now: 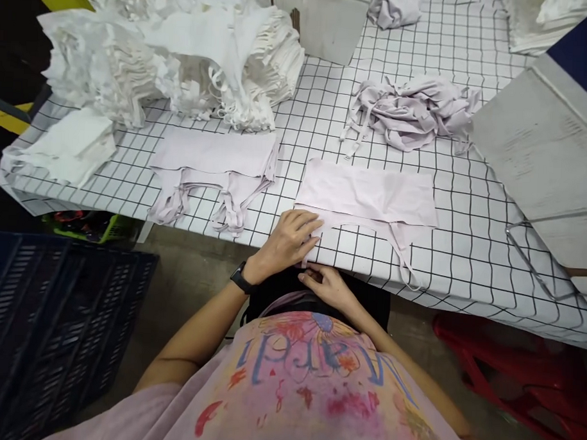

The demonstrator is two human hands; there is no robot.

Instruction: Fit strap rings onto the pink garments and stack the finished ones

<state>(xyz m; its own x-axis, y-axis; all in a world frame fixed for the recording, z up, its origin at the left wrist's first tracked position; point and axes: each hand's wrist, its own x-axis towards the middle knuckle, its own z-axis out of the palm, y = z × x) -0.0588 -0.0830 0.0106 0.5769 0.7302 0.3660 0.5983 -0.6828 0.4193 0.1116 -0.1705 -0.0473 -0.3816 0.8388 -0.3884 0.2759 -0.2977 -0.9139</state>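
A pale lilac strappy top (366, 193) lies spread on the checked table with its straps toward me. My left hand (297, 236), wearing a black watch, rests on its near left corner, over one strap, fingers slightly bent and lying on the cloth. Just below, at the table edge, my right hand (328, 287) has thumb and fingers brought together by the end of that strap. The grip itself is partly hidden. The other strap (403, 253) hangs loose to the right. Left of my hands sits a neat stack of similar lilac tops (216, 154), straps dangling at the front.
A tall heap of white garments (184, 49) fills the back left, with a smaller white pile (77, 145) before it. Crumpled lilac tops (413, 112) lie behind the spread one. At right leans a grey-white board (541, 151). Dark crates (53, 327) and a red stool (514, 375) stand below.
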